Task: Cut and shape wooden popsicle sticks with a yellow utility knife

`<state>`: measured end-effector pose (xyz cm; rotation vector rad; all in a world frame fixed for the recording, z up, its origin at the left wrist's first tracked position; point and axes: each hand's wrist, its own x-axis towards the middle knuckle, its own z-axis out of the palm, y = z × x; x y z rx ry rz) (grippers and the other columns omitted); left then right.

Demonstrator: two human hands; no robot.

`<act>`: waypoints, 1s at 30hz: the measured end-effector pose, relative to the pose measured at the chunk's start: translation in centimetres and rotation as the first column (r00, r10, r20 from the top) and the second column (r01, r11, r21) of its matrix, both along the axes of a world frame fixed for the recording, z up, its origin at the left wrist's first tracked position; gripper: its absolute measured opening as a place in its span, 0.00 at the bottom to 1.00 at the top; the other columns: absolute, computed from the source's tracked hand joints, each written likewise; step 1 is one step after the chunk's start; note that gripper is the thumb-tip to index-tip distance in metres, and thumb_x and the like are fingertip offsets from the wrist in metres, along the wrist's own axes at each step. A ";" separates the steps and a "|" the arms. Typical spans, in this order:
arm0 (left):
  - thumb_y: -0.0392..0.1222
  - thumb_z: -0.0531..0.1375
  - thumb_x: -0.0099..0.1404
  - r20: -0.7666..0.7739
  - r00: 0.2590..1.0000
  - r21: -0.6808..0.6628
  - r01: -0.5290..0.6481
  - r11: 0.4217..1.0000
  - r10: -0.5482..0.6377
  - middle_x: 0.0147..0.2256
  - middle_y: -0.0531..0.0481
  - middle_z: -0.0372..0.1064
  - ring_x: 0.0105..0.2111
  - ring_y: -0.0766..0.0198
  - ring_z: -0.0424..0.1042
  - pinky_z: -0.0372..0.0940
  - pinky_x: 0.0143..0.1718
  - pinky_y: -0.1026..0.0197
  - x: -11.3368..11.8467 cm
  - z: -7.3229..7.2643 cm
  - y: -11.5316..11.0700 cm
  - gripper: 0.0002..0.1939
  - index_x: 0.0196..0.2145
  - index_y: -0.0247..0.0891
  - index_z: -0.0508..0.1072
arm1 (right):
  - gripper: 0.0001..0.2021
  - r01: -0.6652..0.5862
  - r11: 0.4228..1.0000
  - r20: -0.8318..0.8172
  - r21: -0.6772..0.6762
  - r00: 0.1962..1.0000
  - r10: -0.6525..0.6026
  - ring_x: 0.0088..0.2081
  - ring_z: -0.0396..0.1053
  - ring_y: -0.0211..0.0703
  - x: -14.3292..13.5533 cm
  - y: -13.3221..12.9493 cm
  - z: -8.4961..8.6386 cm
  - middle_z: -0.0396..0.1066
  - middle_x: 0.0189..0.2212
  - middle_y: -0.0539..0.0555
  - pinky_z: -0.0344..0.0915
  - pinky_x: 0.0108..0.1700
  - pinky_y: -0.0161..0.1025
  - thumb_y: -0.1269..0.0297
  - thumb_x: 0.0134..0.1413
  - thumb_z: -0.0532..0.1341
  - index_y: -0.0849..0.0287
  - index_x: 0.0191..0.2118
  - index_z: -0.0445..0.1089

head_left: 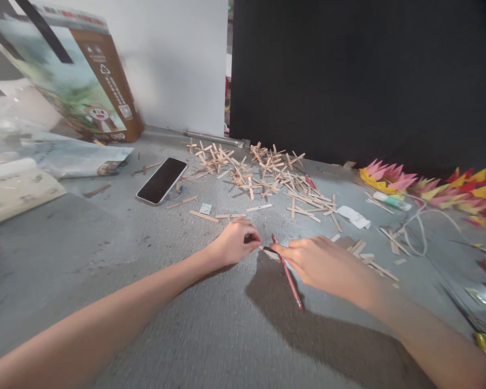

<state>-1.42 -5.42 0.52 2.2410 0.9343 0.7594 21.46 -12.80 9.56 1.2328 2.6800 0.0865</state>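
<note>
My left hand [237, 241] rests on the grey table [166, 324] at the middle, its thumb and fingers pinched on the left end of a small wooden stick [271, 254]. Just to the right, my right hand [322, 265] is closed, its fingertips at a small black item [270, 249] lying against the stick; what the fingers grip is too small to tell. Beneath my right fingertips lies a red pencil [290, 281], slanting toward the front.
Crossed wooden sticks [243, 175] are heaped behind my hands. A phone [162, 181] lies back left, near a printed bag [101, 92]. At the right are loose sticks [378, 266], a white cable [423, 232], paper petals [383, 175] and scissors [484, 337].
</note>
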 end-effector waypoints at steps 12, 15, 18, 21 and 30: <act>0.35 0.65 0.65 -0.013 1.000 -0.004 0.012 1.000 -0.012 0.32 0.48 0.75 0.39 0.58 0.71 0.64 0.45 0.56 -0.1 -0.1 0.1 0.05 0.31 0.38 0.80 | 0.13 0.028 0.999 -0.026 -0.022 0.999 -0.029 0.27 0.76 0.43 -0.4 0.7 0.2 0.79 0.29 0.52 0.46 0.26 0.39 0.74 0.65 0.57 0.53 0.46 0.77; 0.35 0.66 0.65 -0.021 1.000 -0.011 0.000 1.000 -0.001 0.32 0.48 0.74 0.39 0.58 0.71 0.64 0.45 0.57 -0.1 0.0 0.0 0.04 0.31 0.38 0.80 | 0.19 0.004 1.000 -0.069 0.018 0.998 -0.003 0.26 0.74 0.41 0.4 1.0 0.1 0.79 0.30 0.51 0.47 0.27 0.38 0.75 0.62 0.57 0.50 0.53 0.77; 0.34 0.65 0.65 -0.018 1.000 -0.016 -0.008 1.000 0.008 0.32 0.48 0.73 0.39 0.58 0.71 0.65 0.45 0.57 -0.1 -0.1 -0.1 0.04 0.31 0.38 0.80 | 0.26 0.015 0.996 -0.121 0.087 0.993 -0.005 0.25 0.73 0.39 1.3 1.3 0.4 0.80 0.30 0.50 0.50 0.27 0.37 0.76 0.61 0.56 0.47 0.60 0.74; 0.33 0.64 0.66 -0.022 1.000 0.009 0.009 1.000 -0.009 0.34 0.48 0.74 0.41 0.57 0.70 0.65 0.47 0.56 -0.1 -0.4 -0.1 0.05 0.33 0.37 0.79 | 0.26 0.092 0.981 -0.253 0.172 0.966 -0.046 0.29 0.75 0.43 1.5 1.6 0.7 0.81 0.35 0.53 0.59 0.30 0.38 0.72 0.66 0.54 0.47 0.66 0.69; 0.43 0.62 0.72 -0.014 0.998 0.155 0.058 0.986 -0.056 0.42 0.45 0.74 0.47 0.55 0.68 0.65 0.54 0.52 -0.1 -0.5 -0.7 0.08 0.42 0.39 0.80 | 0.24 0.495 0.869 -0.886 -0.024 0.391 -0.248 0.42 0.78 0.50 0.6 5.8 -6.7 0.81 0.44 0.60 0.72 0.46 0.44 0.51 0.72 0.53 0.61 0.62 0.71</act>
